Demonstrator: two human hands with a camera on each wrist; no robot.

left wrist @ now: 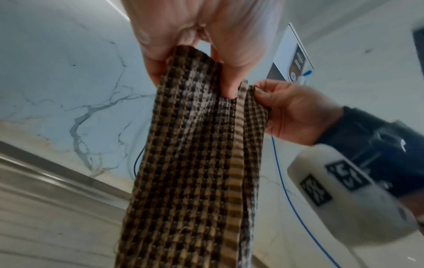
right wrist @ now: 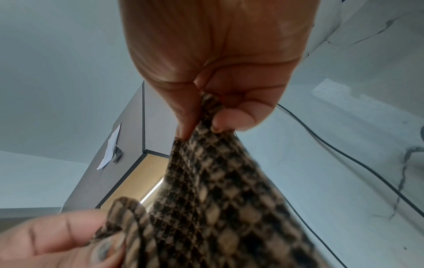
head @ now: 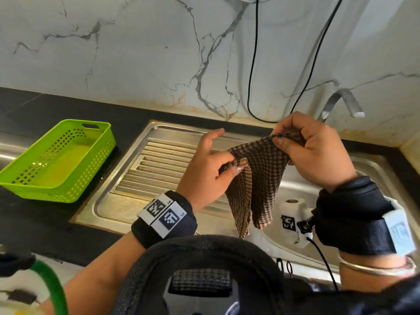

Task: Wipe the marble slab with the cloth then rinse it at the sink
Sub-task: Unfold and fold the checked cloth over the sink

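So the person has the checked brown cloth (head: pixel 256 178) up in the air over the steel sink (head: pixel 368 169), both hands on its top edge. The left hand (head: pixel 206 169) pinches one corner between thumb and fingers, and the right hand (head: pixel 316 148) pinches the other, fingers curled in tight. The rest hangs straight down in loose folds, long axis vertical, lower end over the basin edge. The tap (head: pixel 341 103) sits behind and to the right, so the right hand is way closer. Rinsing probably means swinging it rightward under the spout.
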